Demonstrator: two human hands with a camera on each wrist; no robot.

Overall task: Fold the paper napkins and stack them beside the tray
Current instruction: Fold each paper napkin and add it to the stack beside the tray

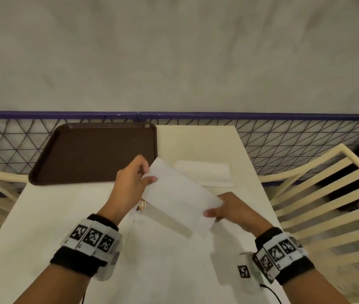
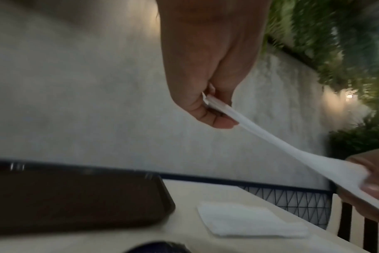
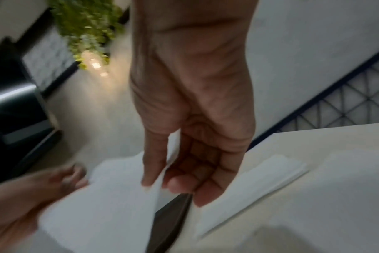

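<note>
A white paper napkin [image 1: 180,197] is held in the air above the cream table [image 1: 42,227], stretched between both hands. My left hand [image 1: 133,183] pinches its far left corner; in the left wrist view the napkin [image 2: 270,137] runs from those fingers [image 2: 218,119] down to the right. My right hand [image 1: 229,210] pinches the near right corner, thumb on top and fingers [image 3: 206,191] beneath the napkin [image 3: 110,205]. A folded white napkin stack [image 1: 203,171] lies flat just right of the brown tray [image 1: 95,152], and shows again as the stack [image 2: 249,220] and the stack [image 3: 260,184].
A blue-railed mesh fence [image 1: 283,137] runs behind the table. Cream slatted chairs [image 1: 327,205] stand on the right and at the far left. A small dark object [image 1: 142,205] lies on the table under the held napkin.
</note>
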